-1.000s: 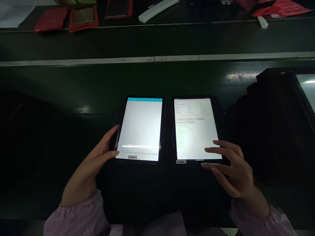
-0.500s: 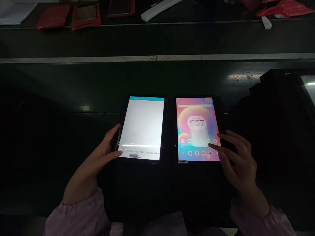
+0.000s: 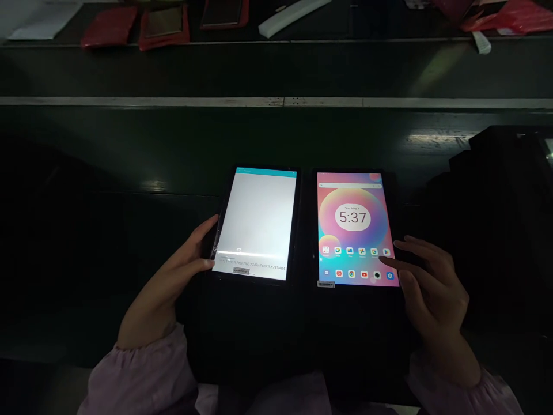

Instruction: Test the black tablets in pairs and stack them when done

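Two tablets lie side by side on a dark surface. The left tablet [image 3: 259, 225] shows a mostly white screen with a line of text near the bottom. The right tablet [image 3: 354, 227] shows a colourful home screen with a clock reading 5:37 and rows of app icons. My left hand [image 3: 181, 271] grips the left tablet's lower left edge, thumb on the bezel. My right hand [image 3: 427, 288] hovers at the right tablet's lower right corner, fingers apart, a fingertip by the icons; I cannot tell whether it touches the glass.
A dark conveyor belt with a metal rail [image 3: 276, 102] runs across behind the tablets. Red pouches [image 3: 138, 26] and a white foam strip [image 3: 294, 14] lie on the far side. A black stack [image 3: 496, 190] stands at the right.
The right tablet's screen went from a white test page with green text to the colourful home screen. My right hand drew back toward the tablet's lower right corner. The left hand kept its grip.
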Demonstrator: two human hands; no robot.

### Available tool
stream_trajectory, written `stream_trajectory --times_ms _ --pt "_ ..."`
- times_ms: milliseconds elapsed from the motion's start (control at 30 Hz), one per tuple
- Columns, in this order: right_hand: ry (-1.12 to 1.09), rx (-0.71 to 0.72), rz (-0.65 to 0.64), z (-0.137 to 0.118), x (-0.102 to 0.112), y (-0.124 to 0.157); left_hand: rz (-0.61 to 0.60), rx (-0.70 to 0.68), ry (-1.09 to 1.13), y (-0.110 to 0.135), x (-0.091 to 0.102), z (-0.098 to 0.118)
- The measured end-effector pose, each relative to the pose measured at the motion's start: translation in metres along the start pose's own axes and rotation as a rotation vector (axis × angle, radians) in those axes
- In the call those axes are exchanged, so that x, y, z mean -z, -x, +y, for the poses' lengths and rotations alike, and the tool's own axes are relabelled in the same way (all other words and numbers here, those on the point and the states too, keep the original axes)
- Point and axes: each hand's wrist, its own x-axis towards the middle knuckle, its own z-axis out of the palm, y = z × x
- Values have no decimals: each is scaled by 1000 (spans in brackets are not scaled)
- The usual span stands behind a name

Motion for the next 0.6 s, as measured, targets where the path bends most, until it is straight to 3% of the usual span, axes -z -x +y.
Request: stream_trajectory --times_ms 200,367,467,600 --pt "-12 5 14 0 1 0 49 -19 99 -5 -2 -1" --pt "1 -7 17 -1 -1 -1 203 -44 99 -16 -16 -7" --pt "4 6 34 -6 -4 -3 274 -182 138 -39 -21 -6" --pt "-8 -10 58 -15 -9 -4 281 -305 225 -92 -23 12"
